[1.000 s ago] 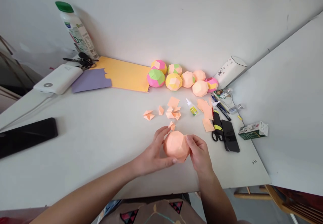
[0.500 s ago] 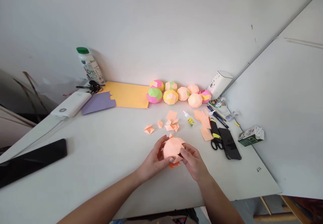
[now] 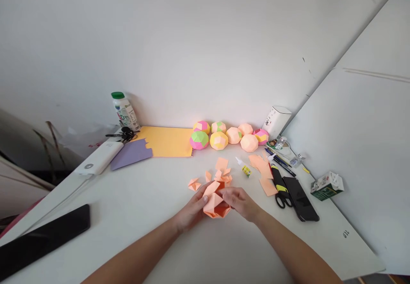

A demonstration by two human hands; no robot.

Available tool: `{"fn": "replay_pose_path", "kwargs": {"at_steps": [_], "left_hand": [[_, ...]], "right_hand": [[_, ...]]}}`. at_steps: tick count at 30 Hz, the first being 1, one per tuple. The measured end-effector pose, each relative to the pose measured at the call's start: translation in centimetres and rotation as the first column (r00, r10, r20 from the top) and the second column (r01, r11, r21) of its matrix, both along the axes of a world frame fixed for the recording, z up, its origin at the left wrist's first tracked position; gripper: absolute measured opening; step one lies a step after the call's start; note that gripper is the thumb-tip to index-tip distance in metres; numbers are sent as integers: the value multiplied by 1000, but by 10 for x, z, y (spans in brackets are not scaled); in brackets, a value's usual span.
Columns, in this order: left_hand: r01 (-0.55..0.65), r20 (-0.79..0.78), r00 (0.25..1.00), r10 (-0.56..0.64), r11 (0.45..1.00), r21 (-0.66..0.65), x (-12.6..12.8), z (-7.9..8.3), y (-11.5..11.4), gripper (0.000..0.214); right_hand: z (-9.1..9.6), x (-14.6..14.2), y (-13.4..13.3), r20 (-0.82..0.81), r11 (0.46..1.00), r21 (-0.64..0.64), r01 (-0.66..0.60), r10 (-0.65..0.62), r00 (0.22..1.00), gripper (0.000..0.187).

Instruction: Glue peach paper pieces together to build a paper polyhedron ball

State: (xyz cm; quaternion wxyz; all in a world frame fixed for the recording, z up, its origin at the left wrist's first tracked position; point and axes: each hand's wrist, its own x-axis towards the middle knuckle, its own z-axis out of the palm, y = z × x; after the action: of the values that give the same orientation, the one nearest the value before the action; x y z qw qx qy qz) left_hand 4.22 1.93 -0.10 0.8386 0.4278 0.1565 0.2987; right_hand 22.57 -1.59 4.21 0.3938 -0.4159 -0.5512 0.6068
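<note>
**Paper shell in both hands, flaps loose**

Hands first: we see the left hand [image 3: 192, 209] and the right hand [image 3: 239, 203] closed in from either side around a half-built peach-orange folded paper ball [image 3: 215, 203], held just above the white tabletop [image 3: 134, 215] near its front edge. The left fingers curl round the near-left side with the thumb up on a raised flap; the right fingers pinch the right edge, partly bent, not a fist. The ball gapes open toward us, a darker orange hollow showing inside.

We judge this piece featherlight and flimsy: thin paper, stiff only along its creases, quick to dent or spring apart if squeezed. Best held at the folded ridges and corners with fingertips, not across the flat faces or the loose flaps.

Just behind it lie small peach folded paper units [image 3: 221, 174], with one more pair [image 3: 194, 184] off to the left. A small clear glue bottle with a yellow label [image 3: 244, 168] sits beside flat peach paper squares [image 3: 262, 171]. Black-handled scissors [image 3: 279, 186] and a black phone [image 3: 301, 198] rest to the right. Against the wall stands a row of finished multicoloured paper balls [image 3: 224, 135].
</note>
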Motion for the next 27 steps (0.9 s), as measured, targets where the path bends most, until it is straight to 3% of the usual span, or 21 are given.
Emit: {"fn": "replay_pose_path", "kwargs": {"at_steps": [4, 10, 14, 20, 27], "left_hand": [[34, -48, 998, -32, 999, 34, -2, -4, 2, 69], [23, -108, 994, -17, 998, 60, -5, -8, -2, 55], [22, -145, 989, -11, 997, 75, -7, -7, -4, 46], [46, -244, 969, -37, 998, 32, -9, 2, -7, 55], [54, -237, 971, -31, 994, 90, -9, 4, -10, 55]], "right_hand": [[-8, -5, -1, 98, 999, -49, -10, 15, 995, 32], [-12, -10, -6, 189, 999, -46, -16, 25, 982, 40], [-11, -10, -8, 180, 993, -103, -54, 72, 981, 37], [-10, -11, -9, 168, 980, -195, -43, 77, 983, 34], [-14, -8, -10, 116, 961, -269, -55, 89, 989, 35]]}}
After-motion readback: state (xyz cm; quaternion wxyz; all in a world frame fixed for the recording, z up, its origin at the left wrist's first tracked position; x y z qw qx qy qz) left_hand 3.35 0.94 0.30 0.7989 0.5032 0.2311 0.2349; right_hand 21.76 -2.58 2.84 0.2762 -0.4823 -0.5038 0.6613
